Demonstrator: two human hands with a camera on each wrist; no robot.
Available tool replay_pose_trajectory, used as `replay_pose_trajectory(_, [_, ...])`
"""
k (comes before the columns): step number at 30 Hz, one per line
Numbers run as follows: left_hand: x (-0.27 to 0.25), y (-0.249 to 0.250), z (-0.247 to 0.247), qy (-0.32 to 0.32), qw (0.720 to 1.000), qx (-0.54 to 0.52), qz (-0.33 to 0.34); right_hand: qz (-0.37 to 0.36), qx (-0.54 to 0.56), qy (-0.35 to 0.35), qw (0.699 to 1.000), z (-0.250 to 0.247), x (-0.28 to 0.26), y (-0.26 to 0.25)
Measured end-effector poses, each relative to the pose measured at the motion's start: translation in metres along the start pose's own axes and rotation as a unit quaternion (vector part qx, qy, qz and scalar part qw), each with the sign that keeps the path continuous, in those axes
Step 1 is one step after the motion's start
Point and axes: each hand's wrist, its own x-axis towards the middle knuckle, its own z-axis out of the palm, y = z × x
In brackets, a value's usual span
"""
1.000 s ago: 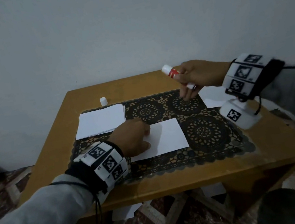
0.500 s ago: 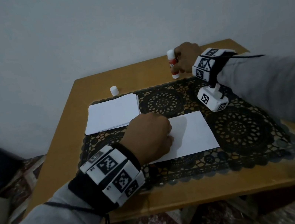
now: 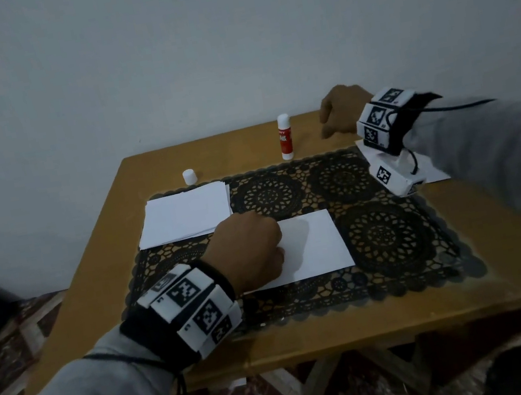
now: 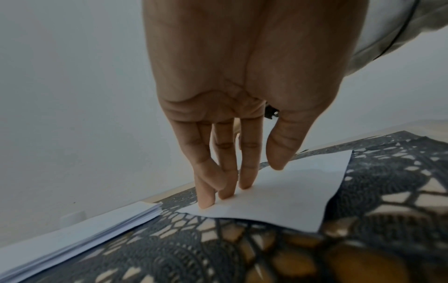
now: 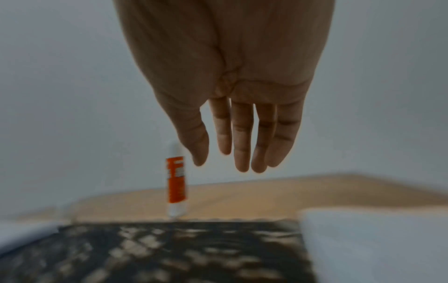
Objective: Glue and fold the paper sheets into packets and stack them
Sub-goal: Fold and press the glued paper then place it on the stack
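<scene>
standing upright, glue stick [image 3: 286, 138] points up; right hand [image 3: 341, 111] slack, left fingers [image 4: 225, 172] pressing sheet [image 3: 315, 246].

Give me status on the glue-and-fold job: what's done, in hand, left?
Done: glue stick stands uncapped on the table, its cap apart; right hand is empty beside it. Whether glue is on the sheet can't be seen.
In hand: left hand presses fingertips on one flat sheet on the lace mat.
Left: folding it, then the paper stack. Paper under the right wrist is unclear.
</scene>
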Motion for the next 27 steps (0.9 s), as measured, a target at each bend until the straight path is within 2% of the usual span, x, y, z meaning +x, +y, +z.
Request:
replay_pose_trajectory(5, [-0.003, 0.006, -0.002, -0.005, 1.0, 0.003, -0.011, 0.0, -0.167, -0.067, 0.984, -0.014, -0.047, 0.048])
replay_pose_trajectory(10, [-0.006, 0.009, -0.004, -0.009, 1.0, 0.003, -0.015, 0.016, -0.19, -0.172, 0.967, -0.002, -0.077, 0.08])
replay_pose_trajectory(18, [-0.007, 0.01, -0.003, -0.004, 1.0, -0.011, -0.02, -0.025, -0.191, -0.127, 0.973, 0.009, -0.084, 0.092])
replay_pose_trajectory(27, [-0.008, 0.01, -0.003, 0.006, 1.0, -0.011, -0.012, -0.017, -0.182, -0.101, 0.978, 0.011, -0.083, 0.082])
